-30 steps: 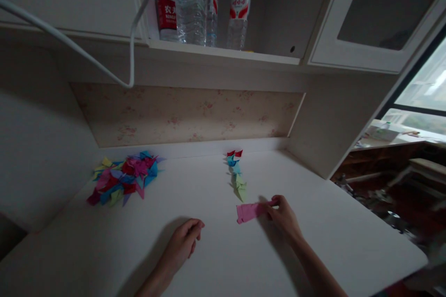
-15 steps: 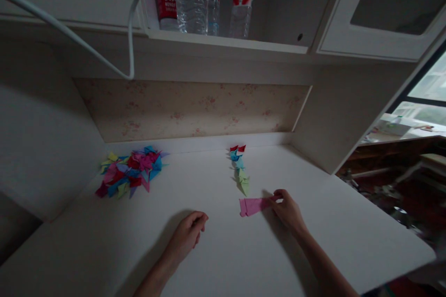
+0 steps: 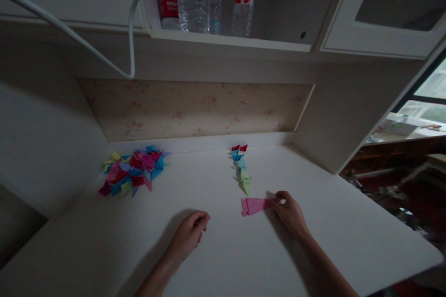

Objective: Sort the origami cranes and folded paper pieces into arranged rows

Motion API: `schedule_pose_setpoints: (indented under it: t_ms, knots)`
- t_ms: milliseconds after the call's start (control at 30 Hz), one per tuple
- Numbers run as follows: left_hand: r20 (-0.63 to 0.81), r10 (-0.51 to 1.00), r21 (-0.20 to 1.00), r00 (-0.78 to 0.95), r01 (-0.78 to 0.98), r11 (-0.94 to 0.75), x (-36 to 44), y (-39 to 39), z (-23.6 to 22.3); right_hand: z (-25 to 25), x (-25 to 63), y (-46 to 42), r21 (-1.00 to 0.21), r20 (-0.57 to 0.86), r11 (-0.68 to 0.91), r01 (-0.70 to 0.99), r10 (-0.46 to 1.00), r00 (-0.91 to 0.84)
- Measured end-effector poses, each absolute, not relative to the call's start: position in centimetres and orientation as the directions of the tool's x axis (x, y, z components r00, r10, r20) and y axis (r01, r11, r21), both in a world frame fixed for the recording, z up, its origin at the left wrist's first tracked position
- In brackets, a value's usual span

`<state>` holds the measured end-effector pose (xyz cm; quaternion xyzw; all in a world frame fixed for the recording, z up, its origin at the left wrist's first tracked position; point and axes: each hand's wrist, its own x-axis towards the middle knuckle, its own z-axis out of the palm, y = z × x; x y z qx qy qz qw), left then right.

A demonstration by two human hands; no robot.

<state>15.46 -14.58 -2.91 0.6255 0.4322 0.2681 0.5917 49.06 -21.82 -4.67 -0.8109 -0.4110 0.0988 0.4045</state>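
My right hand (image 3: pixel 288 210) pinches the narrow right end of a pink folded paper (image 3: pixel 256 206), which lies low over the white desk top or flat on it; I cannot tell which. Its wide, creased end points left. My left hand (image 3: pixel 193 230) rests on the desk to the left, fingers curled closed with nothing visible in them. Just beyond the pink paper, a short line of folded paper pieces runs away from me: a light green one (image 3: pixel 245 181), a light blue one (image 3: pixel 241 163), a blue one (image 3: pixel 238 155) and red ones (image 3: pixel 239 148).
A heap of colourful folded papers (image 3: pixel 137 170) sits at the back left of the desk (image 3: pixel 223 260). Overhead, a cabinet shelf (image 3: pixel 230 41) holds several plastic bottles (image 3: pixel 193 0). A white cable (image 3: pixel 131 41) hangs at upper left. The desk's right edge drops off toward a cluttered floor.
The view has shifted slightly, so the scene sits a little further right. Both hands and the pink paper keep nearly the same places on the desk.
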Motion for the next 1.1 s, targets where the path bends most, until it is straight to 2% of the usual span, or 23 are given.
schedule_pose_setpoints:
  t_ms: [300, 633, 1100]
  knots:
    - [-0.196, 0.859, 0.969, 0.473, 0.23, 0.095, 15.6, -14.5, -2.9, -4.5, 49.1, -22.0, -0.742, 0.192, -0.314, 0.592, 0.747, 0.637]
    - [-0.187, 0.861, 0.968, 0.473, 0.239, 0.078, 15.5, -14.5, -2.8, -3.9, 49.0, -22.1, -0.816, 0.053, -0.309, 0.489, 0.802, 0.596]
    - [-0.193, 0.867, 0.961, 0.459, 0.269, 0.071, 15.6, -14.5, -2.9, -4.5, 49.5, -21.6, -0.836, 0.072, -0.201, 0.51, 0.882, 0.466]
